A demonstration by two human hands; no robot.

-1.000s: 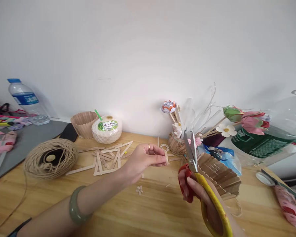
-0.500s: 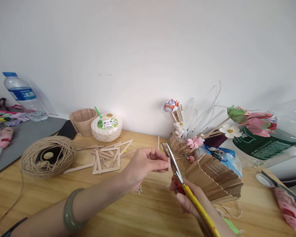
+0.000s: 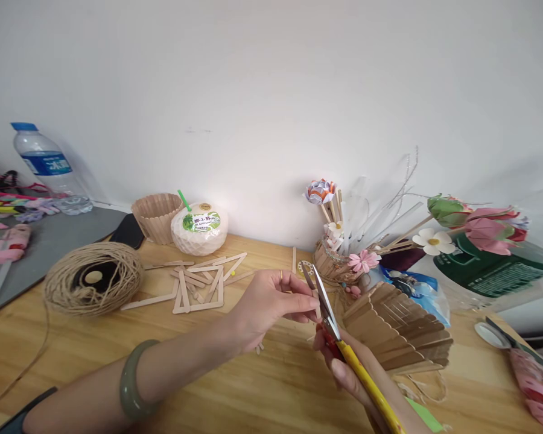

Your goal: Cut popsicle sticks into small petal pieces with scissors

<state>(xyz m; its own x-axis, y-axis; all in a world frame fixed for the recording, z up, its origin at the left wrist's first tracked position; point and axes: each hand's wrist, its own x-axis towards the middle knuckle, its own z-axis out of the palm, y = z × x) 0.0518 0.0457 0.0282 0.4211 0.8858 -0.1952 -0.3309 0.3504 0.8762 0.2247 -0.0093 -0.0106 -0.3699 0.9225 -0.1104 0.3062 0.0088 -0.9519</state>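
Observation:
My left hand [image 3: 280, 301] pinches a short piece of wooden craft stick [image 3: 317, 304] between thumb and fingers. My right hand [image 3: 344, 361] is wrapped round a pair of scissors [image 3: 328, 301] with yellow and red handles. The scissors' blades point up and stand slightly apart, right beside the stick piece. Whether a blade touches the wood I cannot tell. Small cut bits of stick [image 3: 259, 348] lie on the table under my left wrist. A basket made of craft sticks [image 3: 389, 325] lies on its side right of my right hand.
Loose craft sticks [image 3: 199, 306] lie left of my hands. Further left are a coil of twine [image 3: 67, 292], a stick cup [image 3: 156, 218] and a wrapped white coconut [image 3: 199, 238]. Paper flowers [image 3: 321, 191] stand at the back. A pink glue gun [image 3: 534, 386] lies far right.
The view has shifted a little, so most things sit slightly further right. Both hands keep their hold, and the scissors' blades stay around the same spot beside the stick piece.

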